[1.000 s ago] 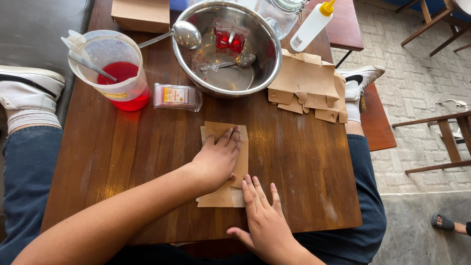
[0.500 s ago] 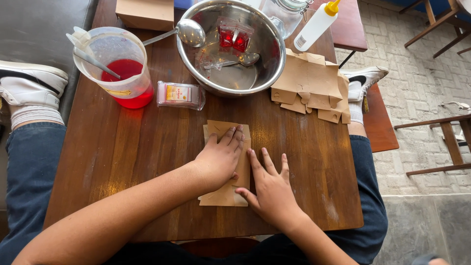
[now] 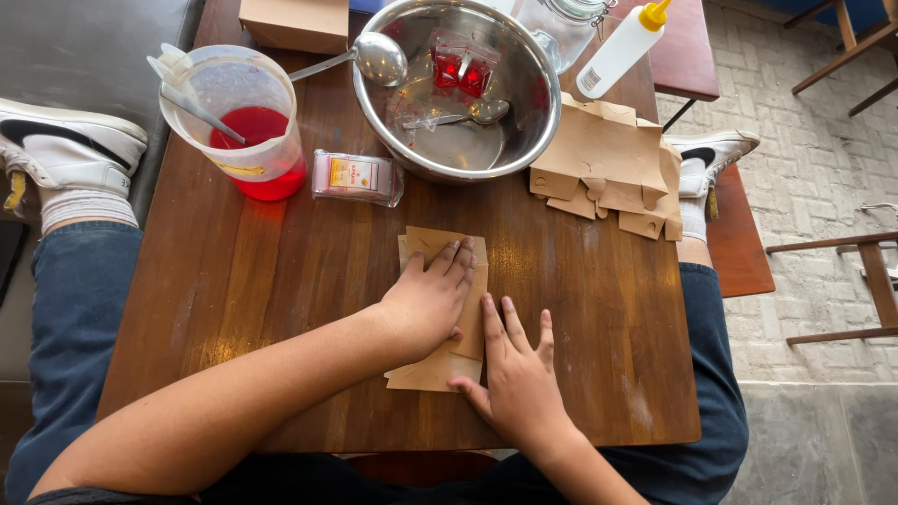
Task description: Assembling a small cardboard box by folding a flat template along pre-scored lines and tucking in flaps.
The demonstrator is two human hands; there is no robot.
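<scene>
At frame centre I see the left hand [image 3: 430,301] pressed flat, fingers together, on the brown bag [image 3: 470,309]; the right hand [image 3: 517,379], fingers spread, touches the bag's lower edge.

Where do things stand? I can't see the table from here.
Left hand flat on the brown paper bag, pressing. Right hand flat at its near edge. Nothing in the way; bowl and jug apart.

Dark wooden surface [image 3: 281,309], a bit glossy and worn. Sitting on it: a steel bowl [image 3: 533,122], a plastic jug [image 3: 238,117] of red liquid, a small pink packet [image 3: 357,177], a cardboard box [image 3: 297,21], a squeeze bottle [image 3: 622,47] and a glass jar [image 3: 561,23]. A pile of brown paper bags [image 3: 608,164] lies at the right, and one flat bag [image 3: 440,365] near the front edge with both hands pressed on it.
</scene>
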